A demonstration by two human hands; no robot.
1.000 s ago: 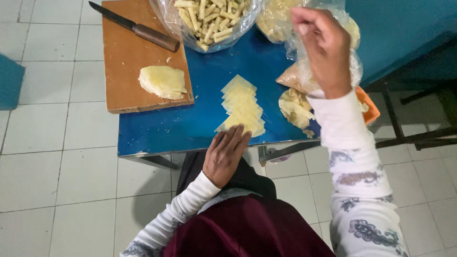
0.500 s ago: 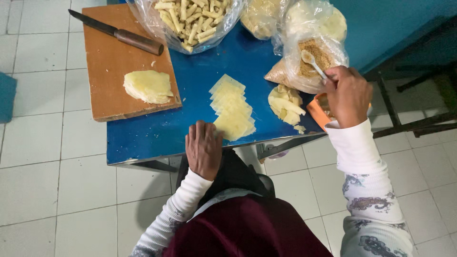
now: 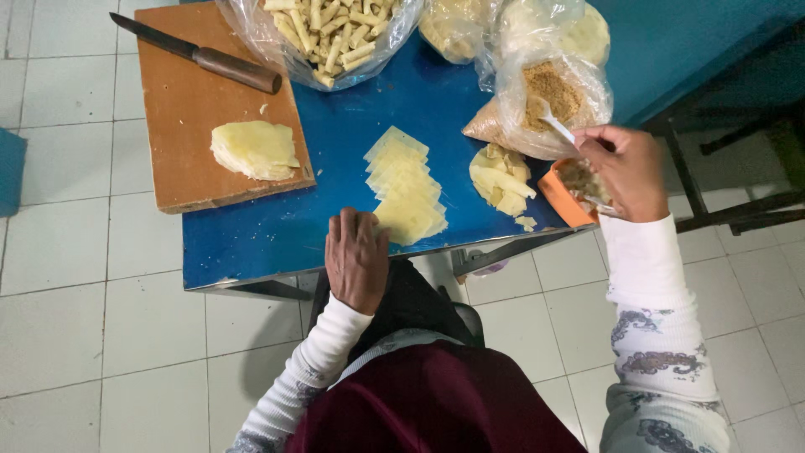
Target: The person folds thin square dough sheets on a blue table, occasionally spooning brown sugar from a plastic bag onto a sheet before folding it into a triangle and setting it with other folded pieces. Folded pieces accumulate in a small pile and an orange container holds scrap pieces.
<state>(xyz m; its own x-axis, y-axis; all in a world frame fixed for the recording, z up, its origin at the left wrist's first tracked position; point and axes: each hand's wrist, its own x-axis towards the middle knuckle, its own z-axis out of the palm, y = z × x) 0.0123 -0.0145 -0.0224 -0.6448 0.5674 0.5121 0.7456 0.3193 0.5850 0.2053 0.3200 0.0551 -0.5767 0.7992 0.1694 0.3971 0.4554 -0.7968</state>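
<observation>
Your right hand (image 3: 625, 172) sits at the right edge of the blue table (image 3: 251, 243), fingers curled around a small white spoon (image 3: 555, 124). Its handle runs up and away toward the clear bag of brown crumbs (image 3: 549, 96) just behind your knuckles, so its long axis slants from the orange tub (image 3: 563, 195) under your palm up to that bag. The tub, right at the table's edge, holds something brownish; your hand hides most of it.

Your left hand (image 3: 356, 258) lies flat on the table's near edge, fingers spread, gripping nothing. Its fingertips touch the near end of the fanned row of pale yellow slices (image 3: 407, 186), which runs away from you toward the table's middle. So the left hand is nearer the slices, the right nearer the filling.

Right of the slices, near the tub, lies a loose heap of folded pieces (image 3: 501, 180). At the table's far side a big clear bag holds rolled sticks (image 3: 335, 33). On the left end a wooden board (image 3: 193, 126) carries a stack of sheets (image 3: 253, 149) and a knife (image 3: 197, 53).
</observation>
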